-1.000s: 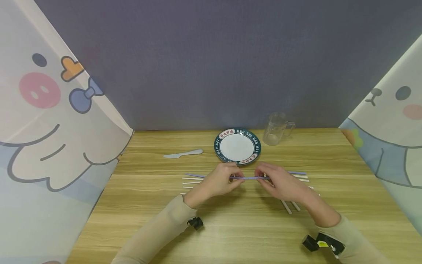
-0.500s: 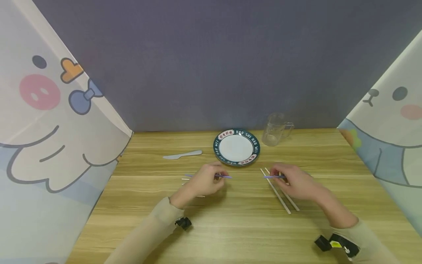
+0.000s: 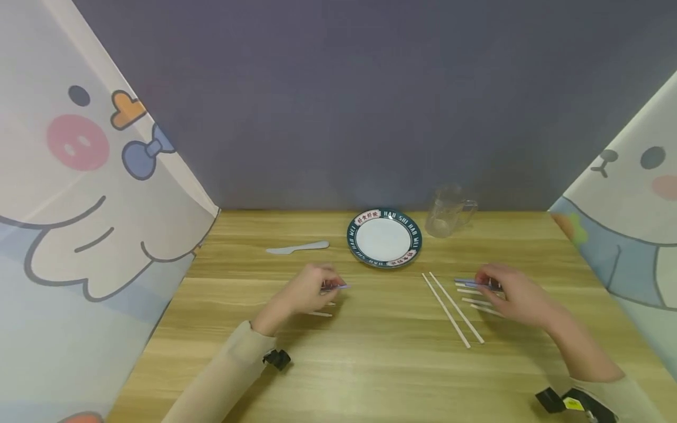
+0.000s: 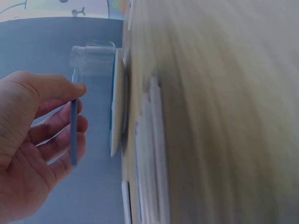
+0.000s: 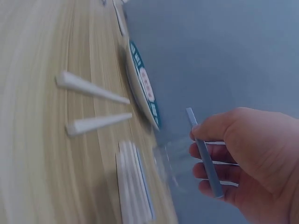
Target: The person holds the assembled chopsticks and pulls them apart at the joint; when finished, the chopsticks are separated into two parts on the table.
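In the head view my left hand pinches a slim blue-purple stick between thumb and fingers. It is held above several white sticks lying side by side, with a blue one along their edge. My right hand pinches a similar blue-purple stick, raised over another row of white sticks edged by a blue one. Between the two hands, nearer the right, a pair of long white sticks lies slanted on the table. My left hand partly hides the row beneath it.
A round plate with a dark green lettered rim lies at the back of the wooden table. To its right stands a clear mug. A pale knife lies to the plate's left. A grey wall rises behind.
Both hands have drawn apart, left hand leftward and right hand rightward, each with a blue-purple stick. Earlier these met end to end in the middle. The slanted pair is now fully uncovered.
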`<state>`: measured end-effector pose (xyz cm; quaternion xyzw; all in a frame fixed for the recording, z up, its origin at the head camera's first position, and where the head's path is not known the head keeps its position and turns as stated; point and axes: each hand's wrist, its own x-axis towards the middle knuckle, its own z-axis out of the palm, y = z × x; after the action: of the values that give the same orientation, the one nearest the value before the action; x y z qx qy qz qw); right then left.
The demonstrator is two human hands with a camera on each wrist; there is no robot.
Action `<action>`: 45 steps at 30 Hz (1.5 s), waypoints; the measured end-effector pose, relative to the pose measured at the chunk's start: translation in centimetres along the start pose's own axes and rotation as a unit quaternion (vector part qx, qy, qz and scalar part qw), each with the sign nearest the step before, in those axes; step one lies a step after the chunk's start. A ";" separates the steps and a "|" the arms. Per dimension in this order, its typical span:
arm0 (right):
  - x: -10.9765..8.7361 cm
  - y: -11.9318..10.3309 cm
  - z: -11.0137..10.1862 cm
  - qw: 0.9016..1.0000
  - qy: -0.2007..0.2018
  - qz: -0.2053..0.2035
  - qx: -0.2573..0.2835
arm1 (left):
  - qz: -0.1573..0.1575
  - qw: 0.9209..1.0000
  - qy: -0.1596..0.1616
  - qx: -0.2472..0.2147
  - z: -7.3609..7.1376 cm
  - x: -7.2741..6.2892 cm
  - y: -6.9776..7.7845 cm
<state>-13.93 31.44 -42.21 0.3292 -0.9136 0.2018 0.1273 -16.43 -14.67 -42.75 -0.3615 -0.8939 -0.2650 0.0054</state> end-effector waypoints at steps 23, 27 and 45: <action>-3.6 1.6 1.5 0.999 -0.028 0.027 0.028 | -0.019 0.993 -0.107 -0.040 -0.3 -3.9 -1.8; -3.7 1.7 1.8 0.999 -0.029 0.025 0.027 | -0.025 0.992 -0.115 -0.045 0.0 -4.1 -2.0; -3.8 1.9 2.3 0.998 -0.050 0.026 0.030 | -0.032 0.994 -0.105 -0.023 0.5 -4.0 -3.0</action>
<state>-12.53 33.86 -46.20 0.3183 -0.9207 0.2159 0.0663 -15.35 -18.81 -45.43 -0.3586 -0.8944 -0.2458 -0.1052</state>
